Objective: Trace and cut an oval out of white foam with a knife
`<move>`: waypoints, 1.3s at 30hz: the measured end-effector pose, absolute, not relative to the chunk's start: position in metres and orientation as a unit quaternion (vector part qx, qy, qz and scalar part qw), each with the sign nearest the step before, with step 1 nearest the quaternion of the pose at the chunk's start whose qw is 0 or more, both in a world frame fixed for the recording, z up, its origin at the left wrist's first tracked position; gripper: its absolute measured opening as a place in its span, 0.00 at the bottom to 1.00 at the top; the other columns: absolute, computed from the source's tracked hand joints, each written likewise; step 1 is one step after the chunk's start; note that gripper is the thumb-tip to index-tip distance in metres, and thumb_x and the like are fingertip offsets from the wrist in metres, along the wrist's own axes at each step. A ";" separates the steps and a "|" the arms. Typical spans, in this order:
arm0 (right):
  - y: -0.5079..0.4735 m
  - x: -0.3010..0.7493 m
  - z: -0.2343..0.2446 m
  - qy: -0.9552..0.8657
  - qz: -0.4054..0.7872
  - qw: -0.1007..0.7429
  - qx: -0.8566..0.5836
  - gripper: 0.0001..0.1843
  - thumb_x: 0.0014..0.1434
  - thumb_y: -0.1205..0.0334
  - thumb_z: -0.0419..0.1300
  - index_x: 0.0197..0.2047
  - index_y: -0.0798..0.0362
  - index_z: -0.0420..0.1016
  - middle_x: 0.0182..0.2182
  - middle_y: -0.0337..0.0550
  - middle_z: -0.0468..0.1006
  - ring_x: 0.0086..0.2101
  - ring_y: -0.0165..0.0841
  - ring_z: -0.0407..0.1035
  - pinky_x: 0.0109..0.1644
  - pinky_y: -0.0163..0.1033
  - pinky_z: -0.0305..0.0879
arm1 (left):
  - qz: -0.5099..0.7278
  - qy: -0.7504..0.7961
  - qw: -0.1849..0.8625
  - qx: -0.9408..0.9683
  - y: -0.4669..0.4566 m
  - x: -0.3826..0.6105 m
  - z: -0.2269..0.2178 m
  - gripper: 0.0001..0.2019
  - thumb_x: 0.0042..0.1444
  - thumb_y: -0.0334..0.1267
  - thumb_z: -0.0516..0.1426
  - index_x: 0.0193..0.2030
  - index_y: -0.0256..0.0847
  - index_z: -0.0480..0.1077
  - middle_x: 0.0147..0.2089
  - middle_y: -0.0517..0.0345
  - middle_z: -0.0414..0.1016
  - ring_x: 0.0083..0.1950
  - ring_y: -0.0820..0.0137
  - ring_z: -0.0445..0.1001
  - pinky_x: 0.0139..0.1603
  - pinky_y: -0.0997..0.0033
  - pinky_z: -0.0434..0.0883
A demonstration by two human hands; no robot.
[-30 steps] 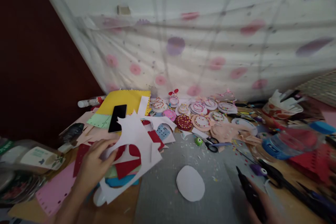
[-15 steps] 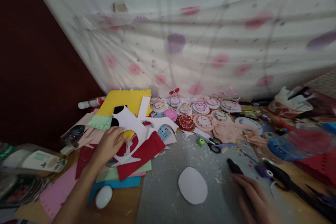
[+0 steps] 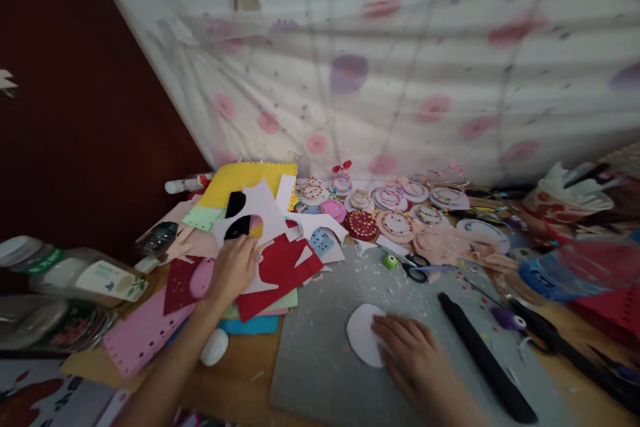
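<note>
My left hand reaches over the pile at left, its fingers closed on the lower edge of a white felt scrap with rounded cut-outs. Under the scrap lie a red felt sheet and a yellow one. My right hand lies flat on the grey cutting mat. Its fingertips rest on the right side of a white round felt disc and hide part of it. Right of that hand, a thick black stick-like tool lies on the mat.
Decorated discs with beaded rings line the back by the curtain. Black scissors lie beyond the disc. Plastic jars stand at left, near a white oval object. A cup of tools and a plastic bottle are at right.
My right hand has left the black tool and moved left onto the white disc. The white scrap has shifted slightly away and rightward with my left hand. The camera view has turned a little.
</note>
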State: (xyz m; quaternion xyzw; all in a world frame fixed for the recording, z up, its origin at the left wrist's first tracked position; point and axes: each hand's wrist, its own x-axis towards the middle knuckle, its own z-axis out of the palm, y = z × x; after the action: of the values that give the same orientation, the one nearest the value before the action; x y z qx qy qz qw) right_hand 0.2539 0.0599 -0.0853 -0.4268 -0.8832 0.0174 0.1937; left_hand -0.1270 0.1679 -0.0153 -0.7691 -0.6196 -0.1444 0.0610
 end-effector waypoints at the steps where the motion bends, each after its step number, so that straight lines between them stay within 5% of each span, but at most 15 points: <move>1: 0.063 0.255 -0.085 -0.881 0.009 0.190 -0.433 0.20 0.61 0.66 0.56 0.56 0.48 0.71 0.52 0.46 0.77 0.50 0.41 0.72 0.53 0.48 0.64 | -0.147 -0.623 0.067 -0.765 0.170 -0.133 -0.008 0.15 0.65 0.34 0.44 0.47 0.38 0.70 0.44 0.45 0.74 0.46 0.54 0.73 0.46 0.55 0.68; 11: 0.091 0.214 -0.051 -0.846 0.141 0.259 -0.445 0.16 0.64 0.69 0.50 0.50 0.49 0.74 0.50 0.49 0.76 0.49 0.40 0.70 0.53 0.49 0.66 | -0.097 -0.637 0.103 -0.758 0.202 -0.191 0.029 0.12 0.62 0.34 0.46 0.46 0.40 0.69 0.48 0.45 0.71 0.50 0.56 0.71 0.51 0.58 0.67; 13: 0.099 0.195 -0.045 -0.825 0.231 0.296 -0.423 0.17 0.63 0.68 0.50 0.50 0.49 0.74 0.49 0.49 0.76 0.50 0.40 0.70 0.55 0.48 0.66 | -0.070 -0.637 0.106 -0.761 0.204 -0.184 0.019 0.12 0.61 0.41 0.51 0.46 0.38 0.69 0.47 0.42 0.70 0.51 0.51 0.69 0.51 0.55 0.66; 16: 0.119 0.162 -0.038 -0.719 0.467 0.348 -0.379 0.14 0.58 0.65 0.55 0.46 0.49 0.77 0.46 0.47 0.78 0.48 0.40 0.70 0.55 0.48 0.65 | -0.033 -0.627 0.102 -0.772 0.202 -0.167 0.004 0.30 0.49 0.56 0.62 0.50 0.34 0.68 0.46 0.40 0.69 0.50 0.46 0.68 0.49 0.52 0.66; 18: 0.136 0.140 -0.034 -0.623 0.591 0.365 -0.360 0.09 0.54 0.62 0.59 0.38 0.51 0.78 0.40 0.45 0.80 0.43 0.40 0.73 0.52 0.47 0.67 | -0.015 -0.618 0.100 -0.779 0.202 -0.158 0.001 0.35 0.45 0.57 0.64 0.54 0.34 0.66 0.49 0.38 0.68 0.51 0.44 0.68 0.50 0.51 0.66; 24: 0.190 0.085 -0.030 -0.499 0.703 0.368 -0.350 0.07 0.53 0.63 0.59 0.35 0.53 0.77 0.35 0.42 0.81 0.39 0.35 0.75 0.50 0.42 0.69 | 0.040 -0.590 0.074 -0.803 0.204 -0.161 0.026 0.14 0.60 0.43 0.54 0.49 0.39 0.70 0.48 0.43 0.72 0.48 0.54 0.73 0.43 0.62 0.69; 29: 0.215 0.042 -0.035 -0.407 0.766 0.344 -0.360 0.09 0.65 0.59 0.58 0.40 0.56 0.75 0.39 0.44 0.79 0.39 0.33 0.75 0.47 0.43 0.71 | 0.081 -0.543 0.062 -0.833 0.205 -0.163 0.040 0.20 0.64 0.38 0.49 0.61 0.38 0.62 0.48 0.45 0.75 0.46 0.59 0.76 0.40 0.68 0.69; 33: 0.227 0.009 -0.044 -0.364 0.782 0.331 -0.382 0.16 0.66 0.55 0.58 0.51 0.56 0.71 0.46 0.46 0.75 0.42 0.35 0.73 0.45 0.45 0.73 | 0.104 -0.541 0.080 -0.831 0.210 -0.167 0.045 0.15 0.62 0.37 0.50 0.53 0.37 0.68 0.41 0.45 0.77 0.41 0.57 0.78 0.37 0.67 0.68; 39: 0.245 -0.015 -0.053 -0.356 0.774 0.357 -0.383 0.18 0.66 0.55 0.58 0.55 0.55 0.69 0.50 0.48 0.73 0.45 0.37 0.72 0.47 0.48 0.72 | 0.108 -0.545 0.095 -0.826 0.220 -0.179 0.062 0.12 0.62 0.39 0.51 0.49 0.40 0.70 0.35 0.49 0.78 0.36 0.57 0.78 0.33 0.68 0.66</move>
State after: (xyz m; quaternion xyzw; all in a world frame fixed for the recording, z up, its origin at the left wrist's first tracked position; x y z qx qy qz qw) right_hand -0.0148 0.2447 -0.0530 -0.3833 -0.3557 0.7742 0.3566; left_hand -0.1794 0.2204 0.0615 -0.8258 -0.5452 0.1081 0.0954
